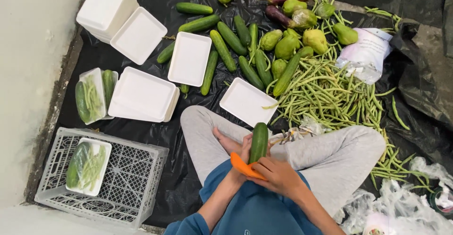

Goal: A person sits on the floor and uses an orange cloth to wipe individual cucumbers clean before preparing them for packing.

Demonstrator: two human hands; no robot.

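Note:
I sit cross-legged in grey trousers on black plastic sheeting (188, 178). My left hand (245, 147) grips a dark green cucumber (258, 140), held upright over my lap. My right hand (279, 176) holds an orange-handled tool (243, 166) against the cucumber's lower end. An empty white foam tray (246, 101) lies just beyond my knees. Past it, loose cucumbers (222, 51) and a heap of green beans (325, 93) are spread on the sheeting.
A white plastic crate (141, 169) at the left holds a wrapped tray of vegetables (87, 165). Another packed tray (90, 95) and stacks of empty foam trays (141, 95) lie behind it. Chayotes (288, 46), aubergines (276, 14) and plastic bags (368, 55) sit further back.

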